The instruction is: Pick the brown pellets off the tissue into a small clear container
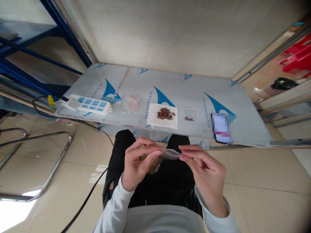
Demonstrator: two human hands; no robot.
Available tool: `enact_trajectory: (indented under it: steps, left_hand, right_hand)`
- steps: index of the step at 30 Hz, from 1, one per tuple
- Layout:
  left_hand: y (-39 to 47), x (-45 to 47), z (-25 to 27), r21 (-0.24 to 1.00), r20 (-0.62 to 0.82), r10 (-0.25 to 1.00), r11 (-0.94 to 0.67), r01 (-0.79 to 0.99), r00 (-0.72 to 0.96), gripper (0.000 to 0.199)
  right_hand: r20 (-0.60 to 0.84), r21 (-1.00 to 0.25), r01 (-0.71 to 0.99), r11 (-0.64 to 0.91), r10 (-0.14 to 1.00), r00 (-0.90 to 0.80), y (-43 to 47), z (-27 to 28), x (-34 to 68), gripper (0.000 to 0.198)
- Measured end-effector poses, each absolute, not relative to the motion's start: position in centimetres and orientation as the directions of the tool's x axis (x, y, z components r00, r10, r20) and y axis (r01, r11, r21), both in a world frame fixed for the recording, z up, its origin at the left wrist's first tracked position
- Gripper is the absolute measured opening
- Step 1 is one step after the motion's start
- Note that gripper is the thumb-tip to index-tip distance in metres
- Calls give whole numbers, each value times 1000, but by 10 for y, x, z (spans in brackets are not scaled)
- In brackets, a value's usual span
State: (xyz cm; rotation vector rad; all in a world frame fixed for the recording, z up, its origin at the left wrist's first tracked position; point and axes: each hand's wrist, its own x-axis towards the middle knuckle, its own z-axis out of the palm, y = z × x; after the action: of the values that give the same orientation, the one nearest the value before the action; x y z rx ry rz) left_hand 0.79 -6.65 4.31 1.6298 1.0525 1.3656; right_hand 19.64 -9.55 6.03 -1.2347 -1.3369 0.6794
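Observation:
Above my lap, a small clear plastic bag [170, 154] is stretched between my two hands. My left hand [140, 158] pinches one end of it between thumb and fingers. The other end is pinched by my right hand [205, 166]. On the bench just beyond them, a pile of small brown pieces [165, 114] lies on a white paper napkin [152, 121]. To its right rests another clear zip bag [190, 111] with a few brown pieces at its near end. Several clear bags [132, 103] lie bunched to the left of the napkin.
The bench [131, 77] is covered in film with blue prints. A white power strip [91, 105] sits at its left, a phone [221, 129] at its right. A metal-framed chair [58, 155] stands at left, red stools [297, 55] at far right. A black cable [89, 194] crosses the floor.

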Motion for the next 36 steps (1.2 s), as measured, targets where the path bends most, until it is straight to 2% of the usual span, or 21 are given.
enact_trajectory:
  steps: [5, 8, 11, 15, 16, 19, 21, 28, 36]
  left_hand:
    - [-67, 9, 44, 895, 390, 916, -401, 196, 95, 26]
    - [-67, 8, 42, 918, 370, 928, -372, 137, 42, 19]
    - [-68, 10, 42, 941, 332, 943, -332, 59, 5, 11]
    - [-72, 18, 45, 949, 313, 950, -313, 37, 6, 9]
    - [-73, 20, 46, 947, 317, 948, -318, 46, 20, 9]
    - [-75, 23, 49, 943, 324, 945, -327, 57, 52, 10]
    - [-77, 23, 50, 940, 332, 941, -336, 68, 61, 11]
    - [-80, 23, 56, 913, 367, 930, -366, 183, 25, 13]
    - [-75, 21, 57, 938, 330, 940, -316, 141, -91, 7]
  right_hand:
    - [361, -889, 347, 300, 924, 125, -95, 63, 197, 18]
    - [280, -928, 298, 224, 947, 160, -91, 63, 199, 12]
    - [153, -976, 174, 131, 981, 120, -89, 63, 198, 6]
    - [15, -999, 52, 14, 1000, 16, -88, 65, 191, 34]
    - [-2, -998, 58, -2, 1000, -11, -87, 65, 188, 33]
    - [-26, -997, 67, -23, 999, -45, -86, 68, 181, 8]
    - [-26, -999, 44, -24, 998, -48, -85, 71, 179, 2]
    - [-39, -999, 40, -37, 997, -60, -83, 77, 180, 3]
    - [-69, -997, 18, -70, 997, 34, -80, 78, 195, 2]
